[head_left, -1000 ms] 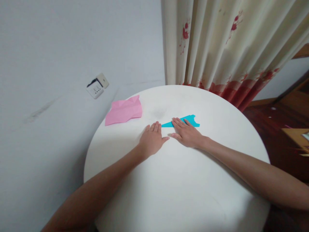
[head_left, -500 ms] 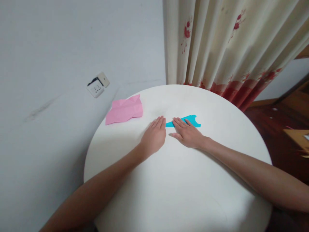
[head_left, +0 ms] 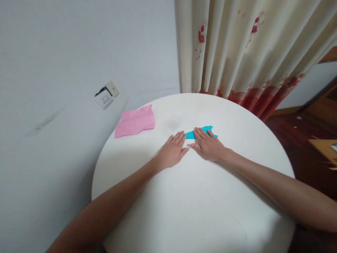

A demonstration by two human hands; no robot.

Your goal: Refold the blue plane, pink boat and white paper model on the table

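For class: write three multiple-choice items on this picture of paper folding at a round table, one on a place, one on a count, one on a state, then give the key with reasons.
1. Where does the pink paper lie?
A. far left part of the white table
B. on the floor
C. under the right hand

2. How many paper pieces are on the table?
A. one
B. two
C. four

3. How is the right hand placed?
A. clenched in the air
B. pinching the curtain
C. flat on the blue paper

Key: A, it lies near the far left rim; B, only one pink and one blue show; C, its fingers lie spread across the blue piece, the left hand flat beside it.
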